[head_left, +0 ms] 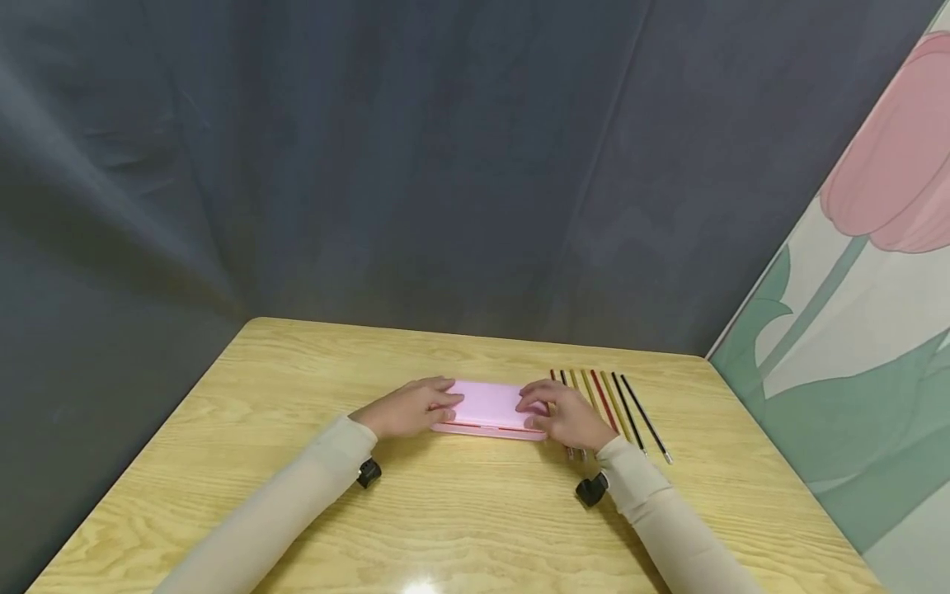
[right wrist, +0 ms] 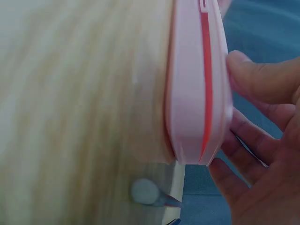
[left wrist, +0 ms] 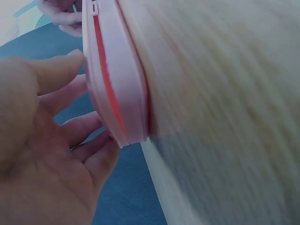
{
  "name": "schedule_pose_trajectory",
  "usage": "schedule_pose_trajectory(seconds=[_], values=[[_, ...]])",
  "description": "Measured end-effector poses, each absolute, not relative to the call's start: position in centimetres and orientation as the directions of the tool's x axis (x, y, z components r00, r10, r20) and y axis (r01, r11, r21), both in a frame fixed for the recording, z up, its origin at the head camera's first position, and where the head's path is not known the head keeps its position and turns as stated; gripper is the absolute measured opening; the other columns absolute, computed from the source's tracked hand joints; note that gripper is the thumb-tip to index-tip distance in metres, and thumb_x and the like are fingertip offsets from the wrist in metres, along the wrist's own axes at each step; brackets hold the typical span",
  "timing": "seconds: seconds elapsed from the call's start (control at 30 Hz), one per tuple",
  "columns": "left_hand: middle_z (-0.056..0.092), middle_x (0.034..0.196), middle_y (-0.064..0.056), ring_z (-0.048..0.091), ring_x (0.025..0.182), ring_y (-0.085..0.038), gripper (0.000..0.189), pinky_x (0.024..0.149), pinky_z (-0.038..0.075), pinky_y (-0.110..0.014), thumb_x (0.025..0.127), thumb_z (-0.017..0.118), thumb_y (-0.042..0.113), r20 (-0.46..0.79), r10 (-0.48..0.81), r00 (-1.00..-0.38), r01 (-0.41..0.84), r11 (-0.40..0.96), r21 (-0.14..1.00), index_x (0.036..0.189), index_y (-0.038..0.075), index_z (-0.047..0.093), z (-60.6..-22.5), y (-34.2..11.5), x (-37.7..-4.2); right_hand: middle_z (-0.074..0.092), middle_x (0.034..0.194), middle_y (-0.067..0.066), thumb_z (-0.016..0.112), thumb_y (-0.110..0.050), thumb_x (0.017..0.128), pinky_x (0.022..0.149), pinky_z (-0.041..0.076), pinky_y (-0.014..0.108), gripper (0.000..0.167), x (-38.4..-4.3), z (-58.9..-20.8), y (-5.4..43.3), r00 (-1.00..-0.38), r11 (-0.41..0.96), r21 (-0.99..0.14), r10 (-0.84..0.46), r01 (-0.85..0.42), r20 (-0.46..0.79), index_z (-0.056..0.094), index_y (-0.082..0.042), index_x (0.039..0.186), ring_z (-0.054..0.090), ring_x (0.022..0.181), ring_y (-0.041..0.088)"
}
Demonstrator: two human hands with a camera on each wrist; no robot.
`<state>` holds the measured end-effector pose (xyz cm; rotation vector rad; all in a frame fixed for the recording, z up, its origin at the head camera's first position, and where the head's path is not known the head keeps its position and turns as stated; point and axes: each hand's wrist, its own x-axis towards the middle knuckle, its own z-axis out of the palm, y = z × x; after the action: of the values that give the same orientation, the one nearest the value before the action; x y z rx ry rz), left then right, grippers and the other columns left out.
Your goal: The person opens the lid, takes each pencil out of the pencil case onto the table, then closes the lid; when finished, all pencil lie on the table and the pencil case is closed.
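A pink pencil case [head_left: 486, 404] lies flat on the table, a red strip running along its front seam under the lid. In both wrist views the case's rounded ends [left wrist: 124, 93] [right wrist: 190, 103] show the same strip and part of a small front clasp [left wrist: 94, 8]. My left hand [head_left: 406, 408] rests on the left end, its fingers fairly straight on the lid and the thumb near the front edge. On the right end, my right hand [head_left: 570, 415] touches the lid with loosely bent fingers and thumb. The inside of the case is hidden.
Several pencils [head_left: 631, 404] in red, black and yellow lie side by side right of the case, some partly behind the right hand. The wooden table [head_left: 445, 528] ends at a dark curtain [head_left: 416, 165]. A flower-patterned panel [head_left: 868, 330] stands on the right.
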<state>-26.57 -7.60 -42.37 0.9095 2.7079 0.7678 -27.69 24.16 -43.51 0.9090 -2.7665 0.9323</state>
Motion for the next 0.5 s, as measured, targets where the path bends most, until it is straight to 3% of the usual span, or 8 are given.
schedule_pose_trajectory(seconds=[0.2, 0.5], values=[[0.034, 0.164, -0.018, 0.028, 0.154, -0.039, 0.045, 0.124, 0.027, -0.052, 0.104, 0.056, 0.028, 0.033, 0.606, -0.795, 0.553, 0.701, 0.450, 0.147, 0.014, 0.054, -42.62, -7.38, -26.16, 0.071, 0.127, 0.007, 0.080, -0.008, 0.085, 0.102, 0.051, 0.053, 0.025, -27.28, -43.72, 23.62, -0.811, 0.662, -0.473, -0.511, -0.582, 0.284, 0.078, -0.017, 0.108, 0.064, 0.122, 0.031], [0.036, 0.161, -0.023, 0.032, 0.151, -0.043, 0.046, 0.123, 0.029, -0.051, 0.104, 0.056, 0.026, 0.076, 0.631, -0.772, 0.614, 0.710, 0.345, 0.147, 0.010, 0.053, -41.96, -7.22, -25.77, 0.071, 0.123, 0.007, 0.082, -0.007, 0.082, 0.100, 0.053, 0.050, 0.022, -27.20, -42.95, 23.33, -0.771, 0.667, -0.387, -0.547, -0.637, 0.327, 0.078, -0.017, 0.101, 0.065, 0.120, 0.030]])
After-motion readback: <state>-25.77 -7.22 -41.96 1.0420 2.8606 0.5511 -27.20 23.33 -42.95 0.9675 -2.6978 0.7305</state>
